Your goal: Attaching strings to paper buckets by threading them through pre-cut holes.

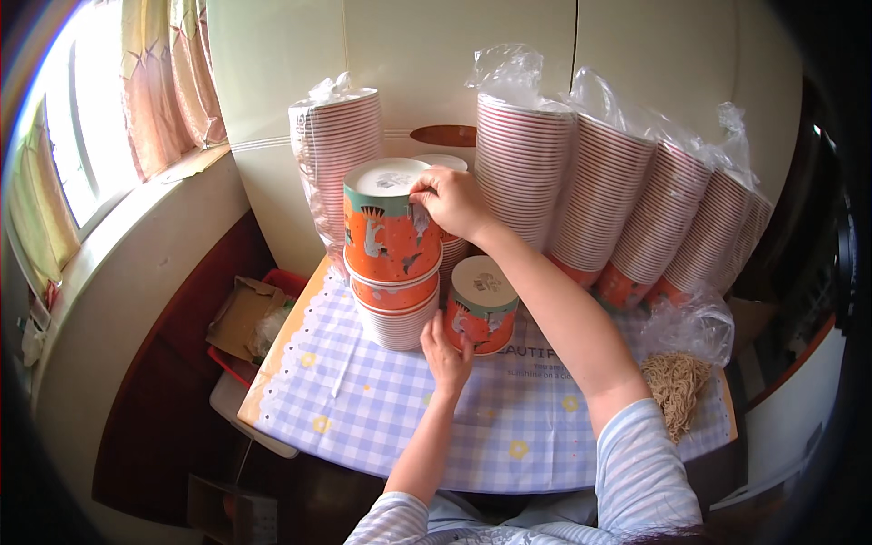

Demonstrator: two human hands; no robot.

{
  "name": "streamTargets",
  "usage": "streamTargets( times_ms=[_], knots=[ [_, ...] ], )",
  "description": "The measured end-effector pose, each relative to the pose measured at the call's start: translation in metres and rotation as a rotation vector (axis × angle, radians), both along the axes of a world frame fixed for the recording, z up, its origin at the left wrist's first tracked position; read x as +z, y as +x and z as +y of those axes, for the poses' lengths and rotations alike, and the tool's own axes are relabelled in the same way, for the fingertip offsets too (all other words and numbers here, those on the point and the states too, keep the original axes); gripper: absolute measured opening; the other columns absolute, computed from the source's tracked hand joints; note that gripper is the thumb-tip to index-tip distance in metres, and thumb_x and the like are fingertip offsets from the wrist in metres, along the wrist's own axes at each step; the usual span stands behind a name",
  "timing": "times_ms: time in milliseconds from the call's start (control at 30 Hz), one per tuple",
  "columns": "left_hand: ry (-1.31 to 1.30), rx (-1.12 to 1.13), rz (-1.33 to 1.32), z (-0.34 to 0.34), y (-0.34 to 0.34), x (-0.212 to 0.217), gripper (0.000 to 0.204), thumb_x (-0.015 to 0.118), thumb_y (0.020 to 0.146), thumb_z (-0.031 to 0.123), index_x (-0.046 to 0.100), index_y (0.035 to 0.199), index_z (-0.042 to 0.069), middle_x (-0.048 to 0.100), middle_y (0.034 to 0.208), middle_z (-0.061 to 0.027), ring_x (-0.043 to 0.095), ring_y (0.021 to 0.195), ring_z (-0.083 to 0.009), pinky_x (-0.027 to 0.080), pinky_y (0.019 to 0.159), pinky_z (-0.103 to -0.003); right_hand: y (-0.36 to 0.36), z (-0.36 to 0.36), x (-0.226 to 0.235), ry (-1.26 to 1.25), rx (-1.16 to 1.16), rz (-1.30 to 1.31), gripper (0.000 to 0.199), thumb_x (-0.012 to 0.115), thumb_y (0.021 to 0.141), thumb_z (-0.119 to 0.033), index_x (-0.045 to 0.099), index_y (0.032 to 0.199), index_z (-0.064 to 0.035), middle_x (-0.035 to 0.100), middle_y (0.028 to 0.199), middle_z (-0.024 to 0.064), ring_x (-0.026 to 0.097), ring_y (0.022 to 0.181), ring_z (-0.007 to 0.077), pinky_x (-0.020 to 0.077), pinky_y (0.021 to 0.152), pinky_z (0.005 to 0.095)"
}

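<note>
An upside-down orange paper tub [391,241] with a green band and grey animal prints tops a stack of nested tubs [396,325] at the table's middle left. My right hand [450,204] grips the upper side of that tub by its white base, fingers closed. Lower down, my left hand [445,359] lies between the stack and a single upside-down paper tub [483,304]. Its fingers are extended and apart, close to the stack's lower rims, the thumb by the single tub. Another stack [451,245] stands behind, mostly hidden by my right hand and the front stack.
Tall bagged stacks of tubs [522,168] line the back right, with another bagged stack [334,145] at back left. A bundle of beige string [674,386] and clear plastic bag [695,327] lie at right on the checked tablecloth [363,409]. A cardboard box [243,313] sits left of the table.
</note>
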State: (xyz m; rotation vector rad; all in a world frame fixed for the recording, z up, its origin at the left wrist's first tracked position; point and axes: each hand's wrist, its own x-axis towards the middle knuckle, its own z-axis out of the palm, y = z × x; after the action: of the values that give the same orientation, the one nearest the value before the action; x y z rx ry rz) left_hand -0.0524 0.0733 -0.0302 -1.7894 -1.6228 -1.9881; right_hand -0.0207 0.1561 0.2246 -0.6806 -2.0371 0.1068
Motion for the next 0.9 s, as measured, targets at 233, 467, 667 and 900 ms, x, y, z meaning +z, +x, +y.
streamTargets(
  times_ms=[233, 467, 667, 900],
  knots=[
    [0.018, 0.045, -0.290, 0.009, -0.021, -0.006, 0.028, 0.054, 0.082, 0.007, 0.048, 0.108, -0.002, 0.051, 0.103, -0.0145, 0.050, 0.092, -0.0242, 0.041, 0.080, -0.033, 0.028, -0.015, 0.032, 0.157, 0.025, 0.261, 0.008, 0.058, 0.075, 0.005, 0.060, 0.081, 0.0008, 0.062, 0.075, 0.0081, 0.060, 0.071, 0.0135, 0.0472, 0.062, 0.0240],
    [-0.027, -1.179, -1.328, 0.011, -0.036, -0.008, 0.037, 0.054, 0.085, 0.035, 0.052, 0.115, 0.013, 0.057, 0.108, -0.0006, 0.050, 0.087, -0.0125, 0.039, 0.074, -0.025, 0.084, -0.063, 0.022, 0.163, -0.055, 0.097, 0.010, 0.058, 0.075, 0.008, 0.057, 0.080, -0.0001, 0.058, 0.077, 0.0068, 0.059, 0.071, 0.0145, 0.0478, 0.064, 0.0257],
    [0.068, -1.480, -1.249, -0.002, -0.029, 0.008, 0.060, 0.066, 0.076, 0.036, 0.042, 0.126, 0.015, 0.045, 0.128, -0.0026, 0.048, 0.091, -0.0138, 0.039, 0.074, -0.025, 0.096, -0.081, -0.008, 0.110, -0.032, 0.075, 0.011, 0.064, 0.069, 0.002, 0.057, 0.075, -0.0034, 0.057, 0.075, 0.0086, 0.058, 0.070, 0.0254, 0.0456, 0.059, 0.0335],
    [0.093, -1.497, -1.220, -0.018, -0.018, 0.022, 0.041, 0.068, 0.077, 0.023, 0.054, 0.113, 0.010, 0.058, 0.105, -0.0026, 0.049, 0.084, -0.0133, 0.039, 0.066, -0.024, 0.124, -0.120, -0.043, 0.223, -0.081, 0.051, 0.018, 0.062, 0.065, 0.010, 0.056, 0.076, -0.0020, 0.056, 0.078, 0.0079, 0.056, 0.073, 0.0226, 0.0465, 0.061, 0.0309]
  ],
)
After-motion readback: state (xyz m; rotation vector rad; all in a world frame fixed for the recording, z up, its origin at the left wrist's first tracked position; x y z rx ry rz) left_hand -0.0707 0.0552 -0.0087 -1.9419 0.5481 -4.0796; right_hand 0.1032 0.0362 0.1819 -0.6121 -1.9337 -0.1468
